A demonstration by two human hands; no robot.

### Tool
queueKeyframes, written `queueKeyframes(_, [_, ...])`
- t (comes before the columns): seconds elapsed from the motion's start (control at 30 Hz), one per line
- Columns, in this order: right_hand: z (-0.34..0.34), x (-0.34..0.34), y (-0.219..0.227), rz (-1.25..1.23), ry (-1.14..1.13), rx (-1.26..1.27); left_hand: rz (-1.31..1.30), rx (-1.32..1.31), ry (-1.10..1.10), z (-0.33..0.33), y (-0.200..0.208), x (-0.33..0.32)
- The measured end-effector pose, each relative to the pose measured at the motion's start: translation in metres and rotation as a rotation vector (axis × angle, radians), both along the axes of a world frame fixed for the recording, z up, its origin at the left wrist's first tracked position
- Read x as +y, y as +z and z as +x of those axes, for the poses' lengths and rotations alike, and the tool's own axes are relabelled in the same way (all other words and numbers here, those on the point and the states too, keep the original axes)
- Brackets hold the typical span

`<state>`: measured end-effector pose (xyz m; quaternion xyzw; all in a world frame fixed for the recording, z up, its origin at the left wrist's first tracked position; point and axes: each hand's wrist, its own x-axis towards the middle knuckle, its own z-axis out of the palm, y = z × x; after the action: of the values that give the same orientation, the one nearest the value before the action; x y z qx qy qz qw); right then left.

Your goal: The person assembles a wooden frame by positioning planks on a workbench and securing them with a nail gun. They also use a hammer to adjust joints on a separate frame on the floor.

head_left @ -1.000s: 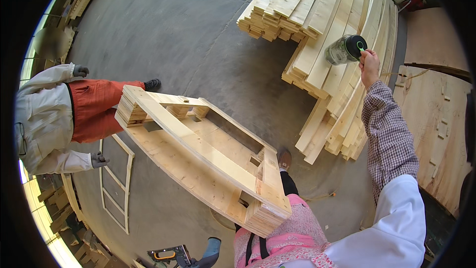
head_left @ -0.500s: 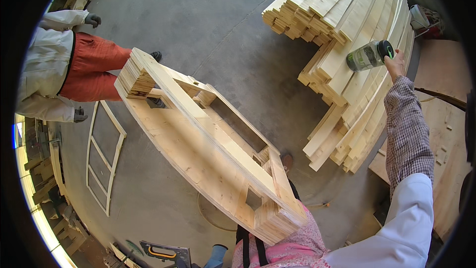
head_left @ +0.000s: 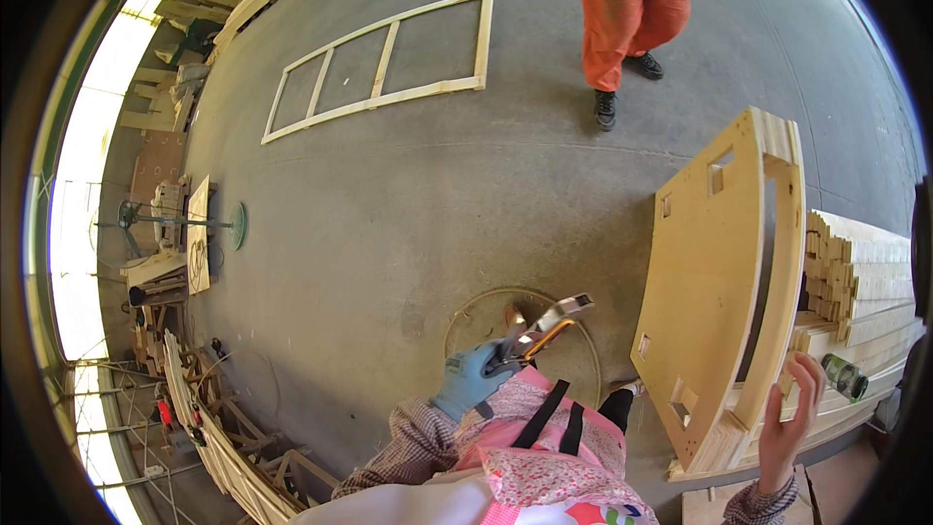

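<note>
Gripping a hammer (head_left: 540, 329) in our gloved left hand (head_left: 473, 376), we now steady the curved wooden panel (head_left: 714, 292), newly upended beside the lumber stack (head_left: 860, 277), with our open right hand (head_left: 789, 416).

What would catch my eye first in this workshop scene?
The big curved plywood panel standing on edge at right, with the bare right hand at its lower edge. Next, the blue-gloved left hand gripping a hammer, and a person in orange trousers at top.
</note>
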<state>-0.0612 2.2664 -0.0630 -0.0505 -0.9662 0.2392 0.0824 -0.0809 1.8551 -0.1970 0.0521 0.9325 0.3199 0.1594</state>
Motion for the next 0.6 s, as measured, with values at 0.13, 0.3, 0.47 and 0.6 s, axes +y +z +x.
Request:
queueKeyframes(0.13, [-0.087, -0.194, 0.011, 0.09, 0.524, -0.201, -0.126, 0.314, -0.332, -0.074, 0.02, -0.046])
queueKeyframes(0.3, [-0.164, -0.317, -0.041, 0.078, 0.86, -0.525, -0.194, 0.407, -0.437, -0.128, 0.048, -0.107])
queueKeyframes(0.47, [-0.244, -0.395, -0.068, 0.134, 0.849, -0.707, -0.236, 0.509, -0.429, -0.192, 0.041, -0.151])
queueKeyframes(0.6, [-0.32, -0.414, -0.122, -0.238, 0.796, -0.56, -0.143, 0.51, -0.32, -0.267, 0.004, -0.178])
